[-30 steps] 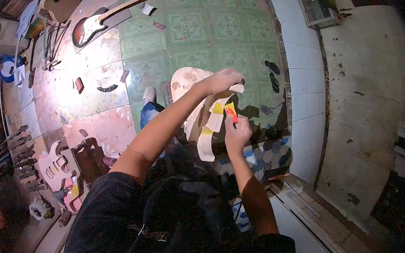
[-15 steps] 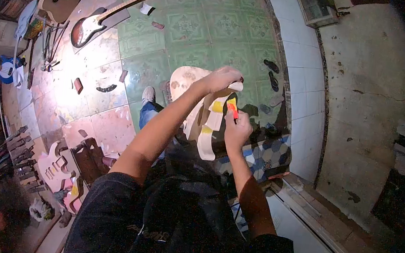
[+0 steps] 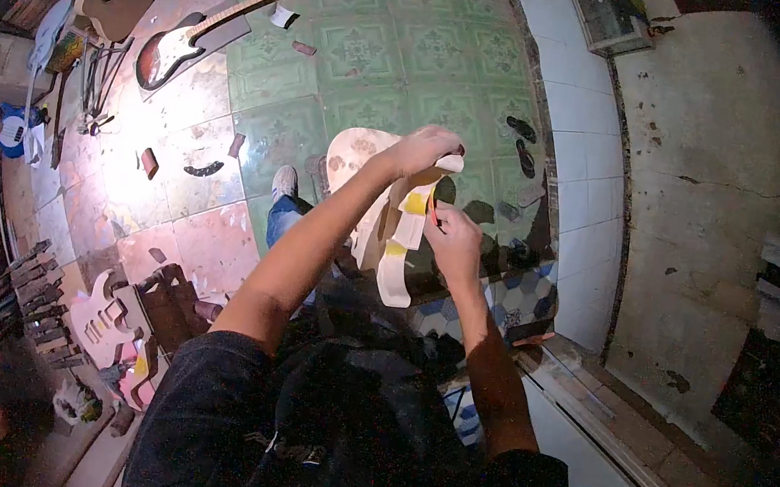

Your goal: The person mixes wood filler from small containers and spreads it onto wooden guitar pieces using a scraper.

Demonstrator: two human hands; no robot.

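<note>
An unpainted pale wooden guitar body (image 3: 354,155) is held up on edge in front of me. My left hand (image 3: 429,150) is closed over its upper edge. Yellow patches (image 3: 416,202) mark the curved side that faces my right hand. My right hand (image 3: 457,241) is closed around a small red-and-yellow hand tool (image 3: 433,213), which is against or very near that side. The tool is seen nearly edge-on and partly hidden by my fingers, so its exact kind cannot be made out.
A sunburst electric guitar (image 3: 169,55) lies on the tiled floor, with an acoustic guitar body (image 3: 115,1) behind it. Sandals (image 3: 525,158) lie at the right. A pink guitar body (image 3: 102,321) is at lower left, near a crowded rack. A white-topped surface (image 3: 596,459) is at lower right.
My right hand has shifted slightly left and up, and the tool has turned so that its coloured face shows less. My left hand and the guitar body have barely moved.
</note>
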